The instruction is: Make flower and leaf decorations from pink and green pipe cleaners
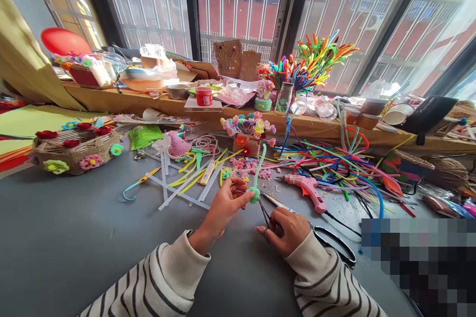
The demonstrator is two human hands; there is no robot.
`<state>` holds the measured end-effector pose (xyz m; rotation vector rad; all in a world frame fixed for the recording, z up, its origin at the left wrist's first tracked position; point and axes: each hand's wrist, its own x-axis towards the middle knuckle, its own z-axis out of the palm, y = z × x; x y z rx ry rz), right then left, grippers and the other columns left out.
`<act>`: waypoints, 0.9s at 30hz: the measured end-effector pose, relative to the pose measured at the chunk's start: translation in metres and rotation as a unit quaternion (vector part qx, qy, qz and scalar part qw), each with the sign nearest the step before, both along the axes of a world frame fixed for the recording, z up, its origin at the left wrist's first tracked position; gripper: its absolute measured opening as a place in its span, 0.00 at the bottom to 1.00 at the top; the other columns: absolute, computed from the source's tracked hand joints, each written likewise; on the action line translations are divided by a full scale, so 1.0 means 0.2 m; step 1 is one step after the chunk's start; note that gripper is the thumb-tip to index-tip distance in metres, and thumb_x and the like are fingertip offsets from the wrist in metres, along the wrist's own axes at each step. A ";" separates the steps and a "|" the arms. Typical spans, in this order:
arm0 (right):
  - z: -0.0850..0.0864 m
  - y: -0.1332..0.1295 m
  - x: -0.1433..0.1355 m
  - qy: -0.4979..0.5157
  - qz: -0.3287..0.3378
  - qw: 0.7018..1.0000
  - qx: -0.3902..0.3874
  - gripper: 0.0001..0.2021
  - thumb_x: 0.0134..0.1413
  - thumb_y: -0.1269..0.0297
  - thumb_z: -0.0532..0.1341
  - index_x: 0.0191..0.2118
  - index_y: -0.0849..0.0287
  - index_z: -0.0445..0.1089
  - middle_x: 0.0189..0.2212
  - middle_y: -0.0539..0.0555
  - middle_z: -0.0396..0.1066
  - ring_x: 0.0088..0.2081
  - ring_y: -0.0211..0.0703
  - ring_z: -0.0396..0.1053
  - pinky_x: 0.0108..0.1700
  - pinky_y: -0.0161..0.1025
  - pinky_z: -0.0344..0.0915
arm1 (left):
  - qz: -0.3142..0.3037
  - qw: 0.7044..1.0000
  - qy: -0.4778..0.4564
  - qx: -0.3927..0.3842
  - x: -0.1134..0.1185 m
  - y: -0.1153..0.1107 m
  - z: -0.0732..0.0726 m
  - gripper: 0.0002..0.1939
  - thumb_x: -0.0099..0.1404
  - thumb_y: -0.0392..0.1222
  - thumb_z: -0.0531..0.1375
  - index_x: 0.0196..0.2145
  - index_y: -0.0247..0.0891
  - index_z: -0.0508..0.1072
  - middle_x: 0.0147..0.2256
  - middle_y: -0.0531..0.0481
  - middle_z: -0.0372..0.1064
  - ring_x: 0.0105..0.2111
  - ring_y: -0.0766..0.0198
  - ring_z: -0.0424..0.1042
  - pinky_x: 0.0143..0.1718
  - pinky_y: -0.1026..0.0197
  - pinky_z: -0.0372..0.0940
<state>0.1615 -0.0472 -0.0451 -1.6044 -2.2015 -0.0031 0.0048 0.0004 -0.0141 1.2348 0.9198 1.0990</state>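
My left hand (227, 205) pinches a light green pipe cleaner (261, 166) whose lower end is wound into a fuzzy ball; the free end sticks up and bends over slightly at the tip. My right hand (288, 230) is closed round the handles of a small pair of scissors (265, 214), its fingers hiding most of the loops. The scissors' tips touch or lie right beside the green ball from below; whether they are cutting into it I cannot tell. Behind my right hand lie large black-handled scissors (336, 245), partly hidden by it.
A pink glue gun (307, 189) with a black cord lies to the right, before a heap of coloured pipe cleaners (334, 158). Clear glue sticks (182, 188) are strewn on the left. A woven basket (74, 151) with flowers stands far left. A cluttered ledge (148, 101) runs behind.
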 end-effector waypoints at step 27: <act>-0.01 0.02 -0.04 0.143 0.042 0.986 -0.071 0.18 0.45 0.53 0.49 0.15 0.59 0.51 0.12 0.45 0.49 0.17 0.31 0.49 0.19 0.30 0.46 | 0.013 0.998 -0.067 -0.007 0.01 -0.01 0.01 0.13 0.47 0.38 0.58 0.29 0.36 0.57 0.28 0.54 0.55 0.28 0.70 0.63 0.30 0.62 0.65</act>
